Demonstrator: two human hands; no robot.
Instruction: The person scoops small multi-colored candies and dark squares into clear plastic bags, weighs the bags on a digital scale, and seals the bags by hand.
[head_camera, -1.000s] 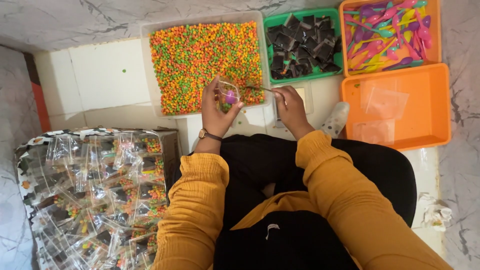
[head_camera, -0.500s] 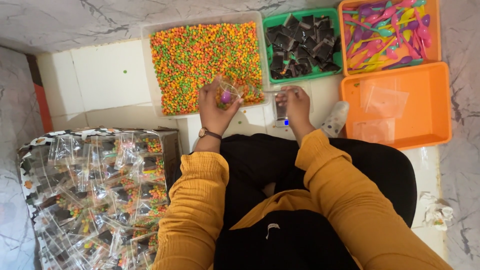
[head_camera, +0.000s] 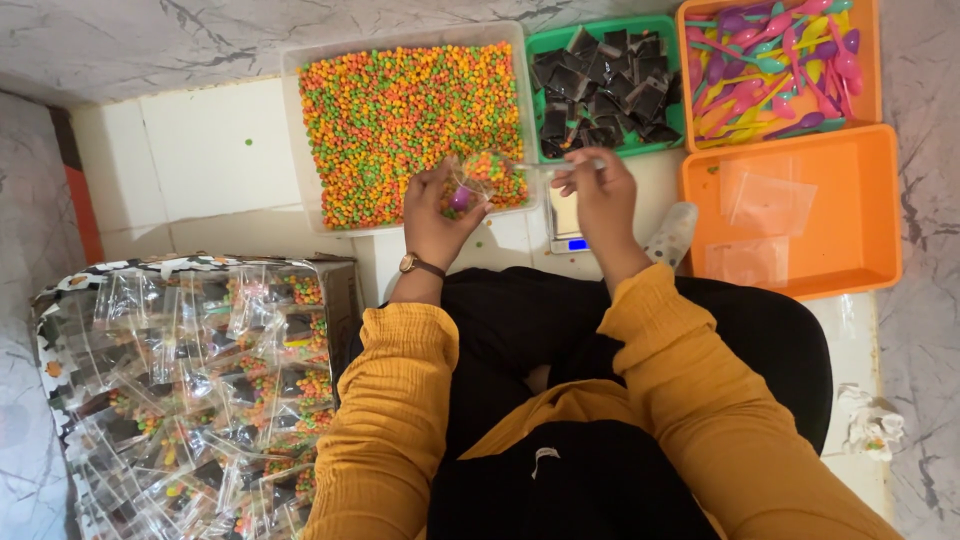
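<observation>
Left hand (head_camera: 435, 215) gripping clear packet (head_camera: 478, 180), contents partly hidden

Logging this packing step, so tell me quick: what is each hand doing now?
Left hand: closed around a small clear bag of coloured candy.
Right hand: closed, pinching a thin stick-like thing; cannot tell what.

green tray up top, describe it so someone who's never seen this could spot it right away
Start at the big clear tray of orange, green and yellow candy beads beyond the person's hands. The green tray sits directly right of it, left of the orange tray of plastic spoons. It alone has a green rim and holds dark, shiny square packets.
</observation>
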